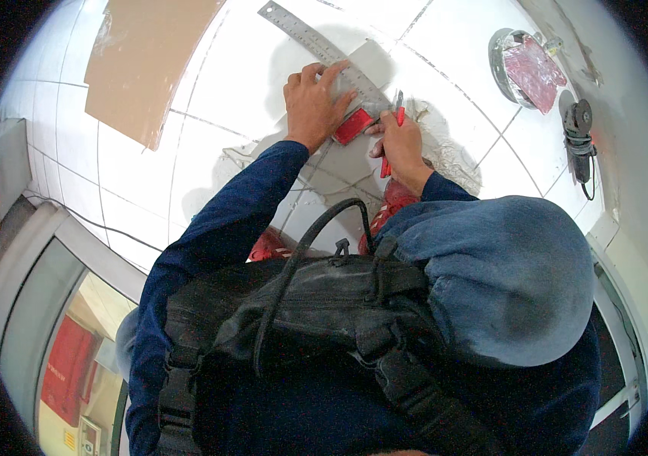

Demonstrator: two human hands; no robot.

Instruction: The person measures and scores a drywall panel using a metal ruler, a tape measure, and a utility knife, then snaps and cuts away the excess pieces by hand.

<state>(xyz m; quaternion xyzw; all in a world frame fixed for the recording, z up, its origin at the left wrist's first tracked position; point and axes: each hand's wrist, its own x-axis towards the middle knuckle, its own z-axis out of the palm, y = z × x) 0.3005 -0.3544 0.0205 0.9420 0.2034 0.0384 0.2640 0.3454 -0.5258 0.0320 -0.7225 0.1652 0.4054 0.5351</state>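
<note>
My left hand [314, 105] holds a steel square [293, 29] with a ruled blade and a red-faced head [353, 126]. Its fingers lie across the blade, and the thumb reaches toward the head. The square rests on a pale tile piece [373, 57] lying on the floor. Just right of the head, my right hand [404, 148] grips a red pen-like tool [400, 114] with a grey upper end pointing away from me. The tool's middle is hidden by my fingers, and its exact kind is unclear. The right fingertips are close to the square's head.
A brown cardboard sheet [138, 68] lies at the far left on the white tiled floor [141, 171]. Far right stands a round bucket [500, 64] with a red plastic bag [531, 74], beside an angle grinder [579, 140] near the wall. A dark cable [103, 226] runs left. My red shoes [394, 199] are below my hands.
</note>
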